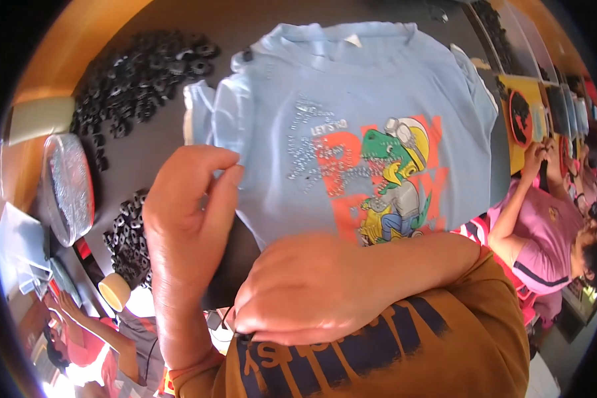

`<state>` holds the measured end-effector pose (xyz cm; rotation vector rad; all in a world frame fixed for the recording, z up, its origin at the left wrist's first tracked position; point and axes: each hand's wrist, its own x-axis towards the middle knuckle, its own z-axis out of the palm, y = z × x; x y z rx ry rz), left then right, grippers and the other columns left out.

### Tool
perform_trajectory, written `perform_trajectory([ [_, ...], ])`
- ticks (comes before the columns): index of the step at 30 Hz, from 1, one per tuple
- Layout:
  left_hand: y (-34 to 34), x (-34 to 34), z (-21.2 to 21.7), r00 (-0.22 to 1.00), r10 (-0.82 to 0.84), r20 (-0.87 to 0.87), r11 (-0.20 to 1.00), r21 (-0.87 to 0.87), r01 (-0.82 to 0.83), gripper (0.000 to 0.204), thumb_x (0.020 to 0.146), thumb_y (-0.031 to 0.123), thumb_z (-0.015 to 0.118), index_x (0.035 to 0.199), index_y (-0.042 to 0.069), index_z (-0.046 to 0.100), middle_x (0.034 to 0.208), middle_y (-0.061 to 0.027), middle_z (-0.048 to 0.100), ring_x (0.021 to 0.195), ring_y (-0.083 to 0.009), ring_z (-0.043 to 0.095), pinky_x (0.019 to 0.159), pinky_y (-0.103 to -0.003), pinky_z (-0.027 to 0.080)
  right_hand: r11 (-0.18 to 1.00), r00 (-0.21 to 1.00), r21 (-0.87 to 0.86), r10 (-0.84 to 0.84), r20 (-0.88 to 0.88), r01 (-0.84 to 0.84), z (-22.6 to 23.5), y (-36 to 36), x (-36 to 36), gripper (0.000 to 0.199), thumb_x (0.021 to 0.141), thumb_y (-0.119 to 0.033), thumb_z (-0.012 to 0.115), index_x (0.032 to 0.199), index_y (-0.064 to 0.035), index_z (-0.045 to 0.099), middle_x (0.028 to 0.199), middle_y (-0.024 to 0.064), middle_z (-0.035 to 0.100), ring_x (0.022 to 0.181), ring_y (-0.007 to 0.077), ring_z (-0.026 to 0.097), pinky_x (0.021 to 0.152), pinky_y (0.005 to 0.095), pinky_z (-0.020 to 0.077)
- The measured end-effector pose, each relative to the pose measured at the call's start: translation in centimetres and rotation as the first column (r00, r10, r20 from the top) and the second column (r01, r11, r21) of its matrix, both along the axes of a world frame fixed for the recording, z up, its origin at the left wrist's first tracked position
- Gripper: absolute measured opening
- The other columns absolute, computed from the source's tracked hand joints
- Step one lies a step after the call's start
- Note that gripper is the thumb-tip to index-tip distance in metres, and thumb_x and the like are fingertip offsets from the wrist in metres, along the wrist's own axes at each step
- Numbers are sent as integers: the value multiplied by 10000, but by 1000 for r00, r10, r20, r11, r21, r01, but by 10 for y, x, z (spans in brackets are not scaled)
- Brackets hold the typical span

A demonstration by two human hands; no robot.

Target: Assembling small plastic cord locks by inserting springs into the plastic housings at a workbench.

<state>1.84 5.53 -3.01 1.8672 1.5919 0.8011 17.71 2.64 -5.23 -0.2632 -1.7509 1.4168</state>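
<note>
A light blue T-shirt (272, 139) with a dinosaur print lies spread on the dark table, and many small shiny metal pieces (308, 149) are scattered over its front. At the shirt's left edge is my left hand (189, 192), thumb and forefinger pinched together; anything between them is too small to make out. My right hand (298, 285) is closed with its back upward, close to my body below the shirt. A small black part (244, 337) shows at its fingertips, partly hidden by the fingers.
Piles of black ring-like parts (146, 76) lie at the far left, with more black parts (129, 235) beside my left wrist. A clear-sided round container (68, 189) stands left. Other people sit at the right (537, 225) and lower left (89, 345).
</note>
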Motion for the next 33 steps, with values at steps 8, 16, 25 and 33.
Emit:
perform_trajectory([
  [8, 19, 36, -29, 892, -175, -416, 969, 88, 231, 139, 806, 91, 623, 943, 70, 623, 865, -87, 579, 763, -308, 567, 702, -403, 457, 1000, 999, 30, -6, -34, 7, 1, -4, 7, 223, 783, -115, 659, 972, -18, 589, 894, 96, 618, 751, 250, 593, 631, 361, 478],
  [16, 11, 38, -27, 859, -183, -477, 958, 111, 266, 111, 761, 52, 623, 871, 54, 612, 822, -74, 570, 741, -299, 570, 690, -391, 454, 997, 996, 50, -49, -70, 53, 5, -5, 10, 189, 793, -116, 643, 941, -11, 586, 863, 91, 599, 738, 244, 580, 635, 353, 468],
  [25, -3, 24, -10, 975, 90, 202, 996, -39, -84, 104, 753, -63, 609, 830, 6, 603, 779, -47, 569, 693, -109, 532, 649, -223, 433, 963, 961, -118, -254, -114, 240, 8, 2, 7, 213, 739, -26, 718, 936, -13, 638, 863, 86, 634, 723, 241, 611, 603, 316, 471],
  [33, -20, -1, 19, 671, 174, 721, 980, -196, -43, 123, 780, 53, 637, 848, -18, 563, 828, -51, 521, 674, -82, 481, 608, -193, 379, 871, 942, -394, -333, -35, 294, 7, 12, 12, 196, 755, -3, 702, 933, -6, 618, 815, 76, 630, 683, 147, 614, 609, 268, 473],
])
